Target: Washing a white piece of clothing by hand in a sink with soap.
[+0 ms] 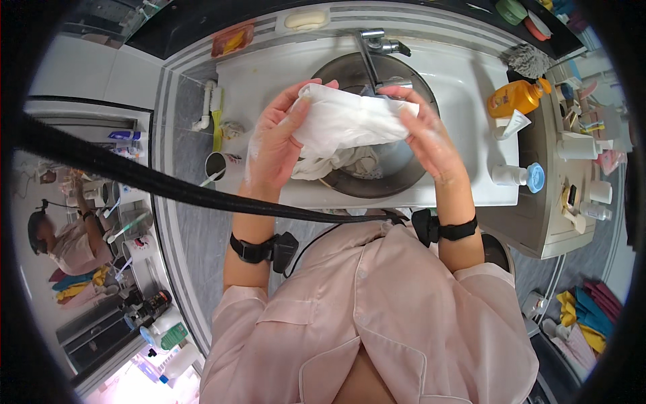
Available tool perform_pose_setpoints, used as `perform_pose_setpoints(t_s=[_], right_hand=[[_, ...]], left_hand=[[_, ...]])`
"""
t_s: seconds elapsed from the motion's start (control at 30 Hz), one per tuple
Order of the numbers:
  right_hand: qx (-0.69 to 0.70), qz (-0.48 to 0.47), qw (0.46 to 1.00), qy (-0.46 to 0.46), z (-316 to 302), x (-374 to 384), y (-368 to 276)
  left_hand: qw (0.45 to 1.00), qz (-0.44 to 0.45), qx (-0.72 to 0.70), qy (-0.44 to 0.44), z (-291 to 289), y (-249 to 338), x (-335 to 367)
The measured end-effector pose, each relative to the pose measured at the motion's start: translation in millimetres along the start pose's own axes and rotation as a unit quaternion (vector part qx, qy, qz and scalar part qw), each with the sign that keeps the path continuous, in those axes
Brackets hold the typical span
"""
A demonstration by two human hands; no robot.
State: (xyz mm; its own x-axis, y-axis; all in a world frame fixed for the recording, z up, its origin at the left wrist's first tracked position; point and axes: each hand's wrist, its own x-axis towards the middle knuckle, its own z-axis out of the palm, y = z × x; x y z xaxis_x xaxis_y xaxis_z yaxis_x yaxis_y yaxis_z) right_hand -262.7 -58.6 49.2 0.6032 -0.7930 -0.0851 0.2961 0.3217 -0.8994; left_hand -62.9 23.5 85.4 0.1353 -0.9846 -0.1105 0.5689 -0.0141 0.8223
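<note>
My left hand (274, 145) and my right hand (434, 143) stretch a wet white cloth (353, 121) between them, thumbs on the side toward me. Traces of suds cling to both hands. The cloth hangs over a dark metal basin (377, 190) that stands in the white sink (465, 128). More pale fabric (330, 165), partly lacy, lies in the basin and over its left rim. Behind the cloth a chrome faucet (369, 64) reaches over the basin, its lower end partly hidden by my right fingers and the cloth.
An orange pump bottle (515, 99), a white tube (517, 124) and a white bottle with a blue cap (511, 175) stand along the sink's right side. At the left are a cup (222, 167) and a green-handled brush (217, 128). A black cable (168, 188) crosses before me.
</note>
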Motion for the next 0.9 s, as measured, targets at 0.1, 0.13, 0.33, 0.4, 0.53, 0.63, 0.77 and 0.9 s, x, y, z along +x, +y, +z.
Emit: perform_pose_setpoints(t_s=[0.1, 0.13, 0.33, 0.4, 0.53, 0.63, 0.77, 0.9], right_hand=[[-0.159, 0.015, 0.987, -0.007, -3.1, 3.2, 13.4], [-0.196, 0.036, 0.980, -0.002, -5.9, 6.5, 17.7], [-0.331, -0.099, 0.934, 0.096, 53.8, 30.3, 52.9], [-0.470, -0.182, 0.863, 0.024, 87.2, 25.9, 59.8], [-0.611, -0.257, 0.748, 0.044, 73.7, 69.6, 93.4], [-0.533, -0.171, 0.813, 0.160, 40.1, 108.8, 96.8], [-0.565, -0.143, 0.795, 0.166, 48.4, 98.2, 110.0], [-0.572, -0.262, 0.775, 0.058, 92.0, 50.1, 128.0]], left_hand=[[1.000, -0.003, -0.012, 0.027, -2.1, -8.5, 9.5], [0.999, -0.002, -0.011, 0.049, -4.7, -13.3, 16.0], [0.981, 0.063, 0.113, 0.148, -64.7, -87.7, 62.1], [0.991, -0.013, -0.118, -0.058, -101.1, -112.1, 77.4], [0.931, 0.109, -0.326, -0.121, -79.2, -139.7, 66.3], [0.965, -0.130, -0.172, 0.147, -54.0, -139.1, 74.8], [0.954, -0.158, -0.226, 0.119, -80.8, -142.9, 76.5], [0.972, 0.038, -0.196, -0.128, -160.1, -195.3, 82.4]])
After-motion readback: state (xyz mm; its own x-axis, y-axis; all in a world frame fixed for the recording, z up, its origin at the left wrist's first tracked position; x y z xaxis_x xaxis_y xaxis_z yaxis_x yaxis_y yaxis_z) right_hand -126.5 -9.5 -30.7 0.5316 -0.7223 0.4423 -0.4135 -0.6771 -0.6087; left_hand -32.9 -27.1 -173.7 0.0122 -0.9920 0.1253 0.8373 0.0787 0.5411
